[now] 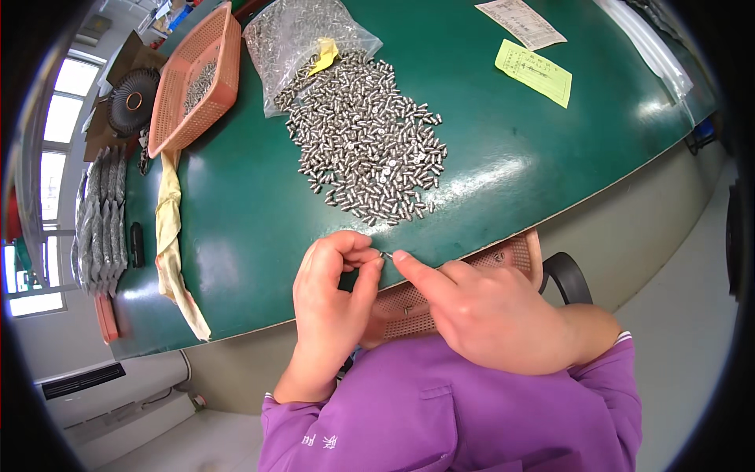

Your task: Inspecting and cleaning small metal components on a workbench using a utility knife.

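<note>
Close to the table's near edge, my left hand pinches a small metal fitting between thumb and forefinger. From the right, my right hand meets it with the index finger stretched out and the other fingers curled. Its thumb is hidden, and whatever sits under the fingertip is too small to make out. Just beyond both hands spreads a large pile of small silvery metal fittings, several showing white ends. The pile runs back to a clear plastic bag holding more of them, with a yellow slip at its mouth.
An orange basket with metal parts stands at the far left, near a black fan, a yellowish cloth strip and stacked packets. Paper slips lie far right. Another basket sits below the table's near edge.
</note>
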The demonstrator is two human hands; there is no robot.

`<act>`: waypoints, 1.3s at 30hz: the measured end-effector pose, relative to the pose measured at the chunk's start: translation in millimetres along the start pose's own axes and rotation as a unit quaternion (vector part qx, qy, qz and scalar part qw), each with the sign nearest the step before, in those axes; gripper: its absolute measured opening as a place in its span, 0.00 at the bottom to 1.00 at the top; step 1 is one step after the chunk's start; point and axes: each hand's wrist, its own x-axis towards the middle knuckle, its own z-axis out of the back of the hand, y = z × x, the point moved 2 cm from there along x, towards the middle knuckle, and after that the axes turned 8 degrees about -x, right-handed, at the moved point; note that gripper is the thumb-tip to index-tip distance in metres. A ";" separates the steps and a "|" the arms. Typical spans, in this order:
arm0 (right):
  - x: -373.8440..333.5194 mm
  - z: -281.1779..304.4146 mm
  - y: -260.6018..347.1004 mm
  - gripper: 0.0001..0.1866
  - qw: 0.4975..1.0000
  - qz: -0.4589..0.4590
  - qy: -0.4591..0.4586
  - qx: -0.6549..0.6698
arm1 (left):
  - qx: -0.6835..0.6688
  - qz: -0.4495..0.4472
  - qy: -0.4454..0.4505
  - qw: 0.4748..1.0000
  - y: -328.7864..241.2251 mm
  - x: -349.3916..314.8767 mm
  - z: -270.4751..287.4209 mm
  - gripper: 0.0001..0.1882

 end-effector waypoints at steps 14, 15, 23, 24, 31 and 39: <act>-9.8 -6.7 -12.0 0.29 0.995 -0.032 -0.090 0.040 | 0.129 -0.115 -0.027 0.985 -0.4 23.4 -5.9 0.10; -9.9 -6.5 -12.0 0.29 0.995 -0.032 -0.090 0.039 | 0.140 -0.116 -0.034 0.983 0.1 24.6 -7.4 0.10; -9.5 -8.9 -11.6 0.30 0.993 -0.034 -0.106 0.034 | 0.142 -0.121 0.000 0.982 -4.8 17.6 -7.0 0.10; -9.4 -9.0 -11.2 0.30 0.993 -0.035 -0.106 0.034 | 0.144 -0.126 0.006 0.982 -5.4 16.1 -7.1 0.10; -9.3 -10.3 -8.3 0.31 0.996 -0.036 -0.078 0.009 | 0.152 -0.114 0.010 0.982 -11.1 10.4 -8.7 0.10; -6.4 -9.0 -7.9 0.31 0.997 -0.026 -0.072 0.006 | 0.138 -0.122 0.011 0.983 -8.5 11.7 -9.0 0.10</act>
